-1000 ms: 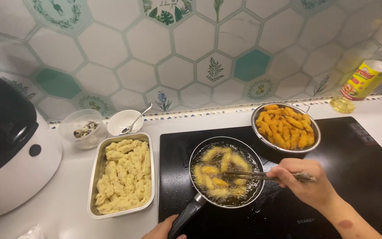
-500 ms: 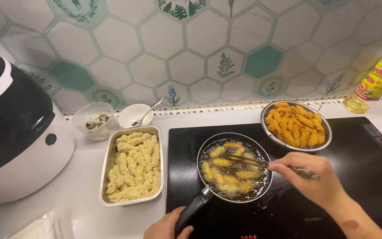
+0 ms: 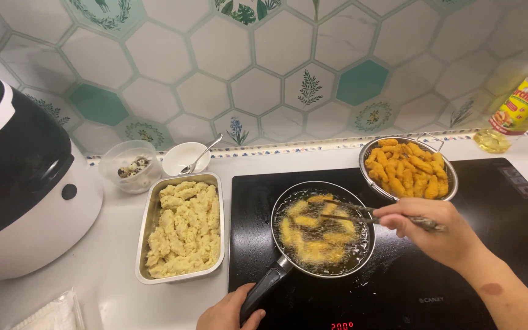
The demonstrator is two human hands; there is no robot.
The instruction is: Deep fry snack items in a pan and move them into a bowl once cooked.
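Right grip (image 3: pixel 426 229) clenched on tongs (image 3: pixel 371 215) over frying pan (image 3: pixel 324 232); left grip (image 3: pixel 230 311) grasping pan handle (image 3: pixel 265 290).

Glossy black glass hob (image 3: pixel 459 275), dark metal frying pan (image 3: pixel 288 260) with matt black handle, thin metal chopsticks (image 3: pixel 362 211) — dull steel tray (image 3: pixel 145 244), glazed wall tiles (image 3: pixel 227 91), smooth white bench (image 3: pixel 111 293)

A clear oil bottle (image 3: pixel 524 107) with a yellow-red label stands far right; the cooktop's red digital display (image 3: pixel 341 326) glows at its front edge.
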